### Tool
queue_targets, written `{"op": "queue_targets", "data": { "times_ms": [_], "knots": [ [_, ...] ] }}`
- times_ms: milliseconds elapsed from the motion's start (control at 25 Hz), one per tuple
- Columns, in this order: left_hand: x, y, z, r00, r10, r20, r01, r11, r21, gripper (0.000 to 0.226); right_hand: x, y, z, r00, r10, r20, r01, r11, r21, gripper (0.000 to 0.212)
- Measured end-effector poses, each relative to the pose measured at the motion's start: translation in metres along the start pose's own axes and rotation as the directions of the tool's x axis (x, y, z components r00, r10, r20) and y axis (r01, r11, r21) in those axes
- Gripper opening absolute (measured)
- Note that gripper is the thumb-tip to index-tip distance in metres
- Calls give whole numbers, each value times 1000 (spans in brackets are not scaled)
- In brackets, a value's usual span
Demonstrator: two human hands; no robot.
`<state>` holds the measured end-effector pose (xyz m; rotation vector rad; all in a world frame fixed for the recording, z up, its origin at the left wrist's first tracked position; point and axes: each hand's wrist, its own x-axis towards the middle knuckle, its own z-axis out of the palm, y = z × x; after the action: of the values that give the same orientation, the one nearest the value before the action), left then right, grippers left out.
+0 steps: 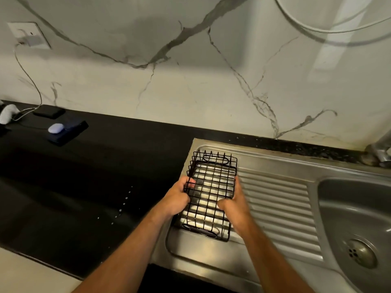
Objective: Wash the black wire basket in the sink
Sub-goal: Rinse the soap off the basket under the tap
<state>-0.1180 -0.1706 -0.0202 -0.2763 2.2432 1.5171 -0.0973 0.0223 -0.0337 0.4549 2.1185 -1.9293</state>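
A black wire basket lies on the left end of the steel drainboard, its long side running away from me. My left hand grips its left wall, fingers hooked through the wires. On the opposite side, my right hand holds the right wall with the thumb curled inside. The sink bowl with its round drain sits to the right, apart from the basket.
Black countertop stretches to the left, holding a dark case with a pale oval object, a small black box and a cable running up to a wall socket. The tap base stands at the far right against the marble wall.
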Motion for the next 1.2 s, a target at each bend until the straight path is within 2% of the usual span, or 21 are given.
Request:
{"op": "queue_targets", "data": {
  "times_ms": [200, 360, 480, 560, 640, 720, 760, 840, 920, 1040, 1200],
  "knots": [
    [1, 0, 3, 999, 23, -41, -21, 998, 51, 56, 5, 7, -3, 997, -56, 59, 55, 998, 15, 112],
    [2, 2, 6, 996, 43, -79, -38, 997, 70, 53, 4, 16, -15, 978, -143, 150, 121, 981, 150, 105],
    [7, 0, 6, 996, 54, -76, -49, 996, 71, 54, 5, 18, -28, 967, -152, 202, 110, 973, 204, 96],
    [5, 0, 7, 994, 68, -89, -60, 994, 87, 52, 6, 18, -34, 956, -124, 267, 79, 982, 170, 96],
    [-5, 6, 11, 984, 101, -147, -81, 987, 137, 49, 4, 17, -39, 957, -111, 267, 76, 988, 138, 99],
    [-9, 12, 7, 940, 187, -285, -131, 970, 205, 54, 7, 11, -33, 961, -113, 253, 83, 988, 127, 99],
    [-13, 16, 7, 912, 238, -334, -153, 953, 262, 56, 8, 10, -32, 964, -103, 245, 80, 991, 103, 100],
    [-22, 23, 11, 893, 304, -333, -136, 886, 443, 50, 5, 4, -32, 970, -89, 224, 78, 995, 59, 104],
    [-26, 29, 14, 906, 283, -316, -61, 824, 564, 41, 1, 1, -32, 981, -68, 181, 59, 997, 53, 105],
    [-29, 41, 16, 918, 208, -337, 70, 752, 656, 38, -9, 0, -30, 991, -68, 115, 58, 995, 83, 103],
    [-30, 57, 13, 965, 165, -206, 85, 544, 835, 37, -11, -2, -30, 994, -58, 97, 56, 998, 17, 102]
  ]
}}
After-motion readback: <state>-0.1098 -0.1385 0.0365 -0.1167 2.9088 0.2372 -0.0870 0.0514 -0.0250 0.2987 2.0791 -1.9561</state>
